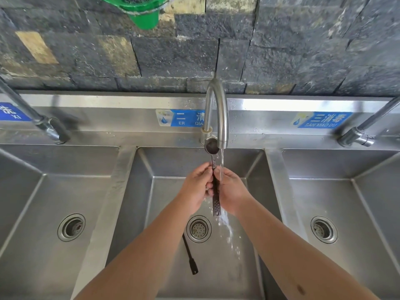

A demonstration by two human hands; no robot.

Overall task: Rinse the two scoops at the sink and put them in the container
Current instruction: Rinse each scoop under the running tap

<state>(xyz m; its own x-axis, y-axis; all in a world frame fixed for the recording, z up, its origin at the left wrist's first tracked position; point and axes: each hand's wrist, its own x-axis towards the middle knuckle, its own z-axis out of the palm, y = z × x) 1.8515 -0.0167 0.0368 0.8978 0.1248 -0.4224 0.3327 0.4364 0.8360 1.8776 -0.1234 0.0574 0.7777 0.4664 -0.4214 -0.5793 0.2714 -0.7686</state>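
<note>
A metal scoop (212,146) with a round bowl and a long dark handle is held upright over the middle sink basin (151,191), just left of the running water from the curved tap (218,113). My left hand (195,189) and my right hand (232,191) both grip its handle, one on each side, and the stream hits my right hand. A second dark handle (190,256) lies on the basin floor near the drain (198,228); its bowl end is hidden under my left forearm.
The steel sink has a left basin (43,191) and a right basin (368,202), each with its own drain and tap. A green plastic container (140,11) hangs on the dark stone wall above. Blue labels run along the backsplash.
</note>
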